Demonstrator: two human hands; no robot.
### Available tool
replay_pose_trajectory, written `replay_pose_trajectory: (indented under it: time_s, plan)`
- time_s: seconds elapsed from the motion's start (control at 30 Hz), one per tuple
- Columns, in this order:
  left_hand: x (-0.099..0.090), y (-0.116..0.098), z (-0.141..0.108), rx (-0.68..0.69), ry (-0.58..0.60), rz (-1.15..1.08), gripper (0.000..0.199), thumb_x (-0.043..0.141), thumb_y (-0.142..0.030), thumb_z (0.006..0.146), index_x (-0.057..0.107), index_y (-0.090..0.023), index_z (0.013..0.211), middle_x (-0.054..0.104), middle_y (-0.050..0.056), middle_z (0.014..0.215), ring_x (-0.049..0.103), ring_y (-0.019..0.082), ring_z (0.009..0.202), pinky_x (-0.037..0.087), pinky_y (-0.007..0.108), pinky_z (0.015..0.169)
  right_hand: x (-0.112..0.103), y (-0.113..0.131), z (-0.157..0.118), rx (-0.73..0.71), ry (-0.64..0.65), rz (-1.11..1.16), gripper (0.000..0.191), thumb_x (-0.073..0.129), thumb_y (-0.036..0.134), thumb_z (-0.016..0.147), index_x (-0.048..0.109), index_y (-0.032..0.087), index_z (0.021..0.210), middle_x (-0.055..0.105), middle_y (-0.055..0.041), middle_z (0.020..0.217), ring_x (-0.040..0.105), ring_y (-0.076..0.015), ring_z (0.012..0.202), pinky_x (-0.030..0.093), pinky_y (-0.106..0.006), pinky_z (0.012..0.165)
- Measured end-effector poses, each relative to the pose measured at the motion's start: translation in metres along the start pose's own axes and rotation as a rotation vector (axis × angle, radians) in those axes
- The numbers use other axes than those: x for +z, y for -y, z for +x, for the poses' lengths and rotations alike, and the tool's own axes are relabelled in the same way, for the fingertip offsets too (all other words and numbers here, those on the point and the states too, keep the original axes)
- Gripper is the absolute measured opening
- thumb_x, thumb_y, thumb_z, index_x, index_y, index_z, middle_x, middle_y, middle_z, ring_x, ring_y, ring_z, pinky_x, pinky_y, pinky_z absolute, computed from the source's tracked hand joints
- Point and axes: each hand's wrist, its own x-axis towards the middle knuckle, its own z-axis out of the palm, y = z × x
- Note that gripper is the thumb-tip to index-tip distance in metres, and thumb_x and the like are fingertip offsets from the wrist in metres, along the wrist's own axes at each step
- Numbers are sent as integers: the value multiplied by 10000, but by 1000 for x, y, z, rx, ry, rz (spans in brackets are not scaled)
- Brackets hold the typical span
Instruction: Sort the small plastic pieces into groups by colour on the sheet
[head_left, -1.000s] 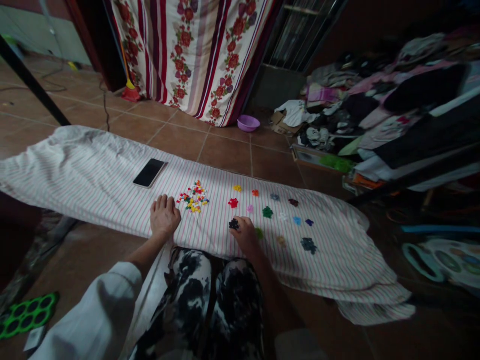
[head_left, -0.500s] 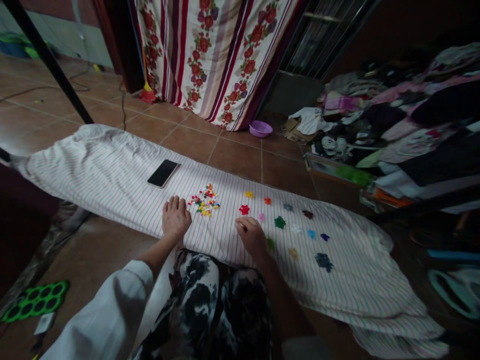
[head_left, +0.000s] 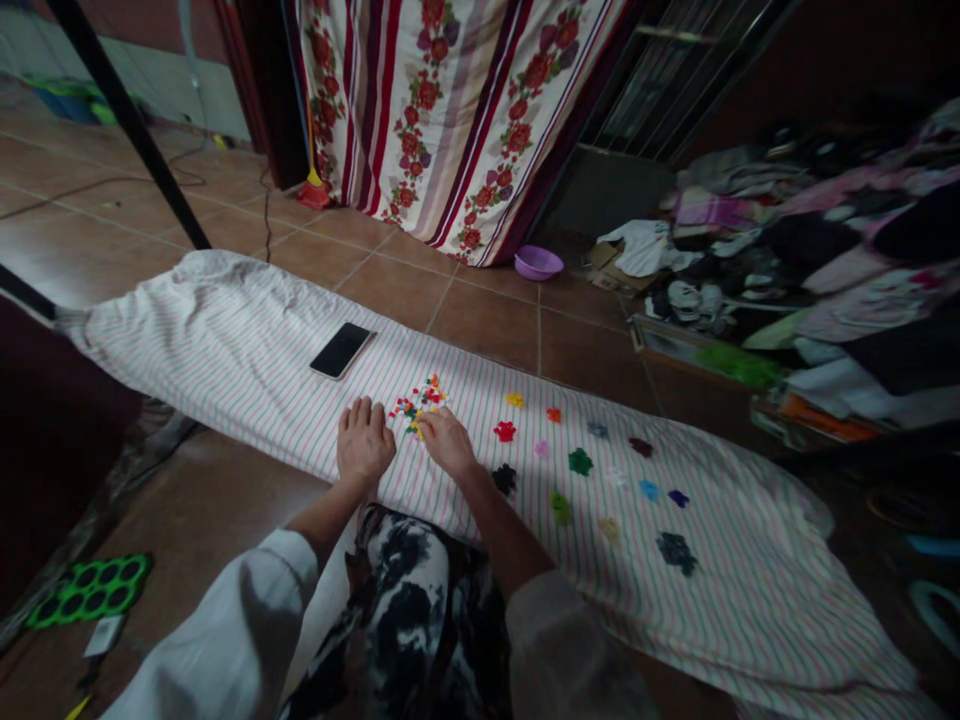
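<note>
My left hand [head_left: 365,440] lies flat on the striped cloth [head_left: 255,400], fingers stretched out, just left of a mixed heap of tiny coloured pieces [head_left: 409,408]. Over the right side of that heap is my right hand [head_left: 448,442], its thumb and fingers pinched together at the pieces. Whatever lies between those fingertips is too small to make out. To the right, small single-colour piles are spread on the cloth, among them a red pile [head_left: 505,431], a black pile [head_left: 504,479], a green pile [head_left: 580,461] and a dark grey pile [head_left: 676,553].
A phone [head_left: 342,350] lies on the cloth beyond my left hand. Past the cloth are a purple bowl [head_left: 538,263] on the tiled floor, a flowered curtain [head_left: 450,120] and heaped clothes [head_left: 795,230] at right. A green holder [head_left: 91,590] lies at lower left.
My right hand has moved left from beside the red pile to the mixed heap, uncovering the black pile. My left hand stays flat on the cloth. The whole view has shifted slightly.
</note>
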Motion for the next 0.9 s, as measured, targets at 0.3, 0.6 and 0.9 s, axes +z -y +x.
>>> replay_pose_trajectory:
  time_s: [0.3,0.6,0.9]
  plan:
    - [2,0,0,-5,4,-5,412,418,-232,861,563,-135,1234,536,169,1382,435,305,1334,284,469,1110,-1,5,25,46,-6,-12,253,474,235,920,710,227,1008,612,-78,1028,581,-185,947,437,-281,845]
    - [5,2,-1,1,1,-1,434,418,-234,861,553,-133,1261,525,175,1393,426,309,1342,279,480,1116,-3,11,42,123,41,-61,197,536,208,889,695,220,1004,639,-77,1048,606,-185,949,443,-279,817]
    - [3,1,0,-9,4,-26,433,420,-227,851,561,-124,1248,528,181,1389,426,310,1343,282,478,1118,-1,6,41,98,9,-47,181,532,188,865,680,226,962,650,-53,1014,615,-168,896,443,-265,787]
